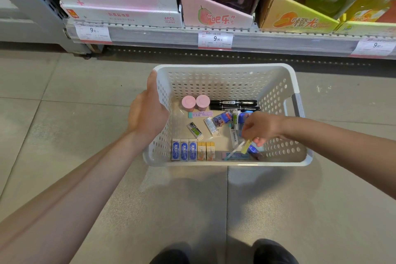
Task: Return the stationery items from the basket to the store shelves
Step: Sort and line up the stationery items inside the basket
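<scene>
Over the basket (225, 68), right hand (260, 127) pinching a small packet (245, 147) (fingers curled); left hand (147, 113) gripping its wall

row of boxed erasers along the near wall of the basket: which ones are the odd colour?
The two yellow-orange boxes at the right end of the row. The three to their left are white with blue labels. All five stand side by side against the basket wall.

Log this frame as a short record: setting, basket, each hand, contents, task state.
setting: store aisle, tiled floor, shelf of boxed goods with price tags
basket: white, perforated, carried in front of the shelf
left hand: holds the basket's left wall from outside
right hand: inside the basket, pinching a thin packet
contents: two pink tubs, two black markers, boxed erasers, other small packs
task state: many items still in the basket
</scene>
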Action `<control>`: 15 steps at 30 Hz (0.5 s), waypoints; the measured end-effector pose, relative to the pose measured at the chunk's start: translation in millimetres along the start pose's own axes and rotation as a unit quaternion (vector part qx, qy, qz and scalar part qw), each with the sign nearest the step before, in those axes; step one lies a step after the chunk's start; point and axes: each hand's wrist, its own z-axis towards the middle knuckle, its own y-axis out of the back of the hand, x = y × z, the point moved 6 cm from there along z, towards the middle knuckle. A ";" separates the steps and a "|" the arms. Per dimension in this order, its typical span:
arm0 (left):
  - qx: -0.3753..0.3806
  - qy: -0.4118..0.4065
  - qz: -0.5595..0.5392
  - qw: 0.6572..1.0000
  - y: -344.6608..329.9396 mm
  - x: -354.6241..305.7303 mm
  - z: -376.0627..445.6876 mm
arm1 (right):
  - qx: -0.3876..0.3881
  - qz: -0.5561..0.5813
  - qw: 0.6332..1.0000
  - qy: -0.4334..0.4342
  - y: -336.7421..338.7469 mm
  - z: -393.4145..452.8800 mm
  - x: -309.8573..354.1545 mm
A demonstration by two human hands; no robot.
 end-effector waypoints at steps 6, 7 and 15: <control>-0.001 0.002 -0.011 1.000 0.1 1.6 0.5 | 0.103 0.369 0.923 -0.020 -2.7 -6.1 1.9; -0.001 0.000 -0.011 1.000 0.5 1.0 0.2 | 0.115 0.392 0.913 -0.020 -2.5 -5.9 2.1; -0.002 0.004 -0.012 1.000 0.9 0.8 0.1 | 0.137 0.420 0.897 -0.030 -3.0 -9.2 2.3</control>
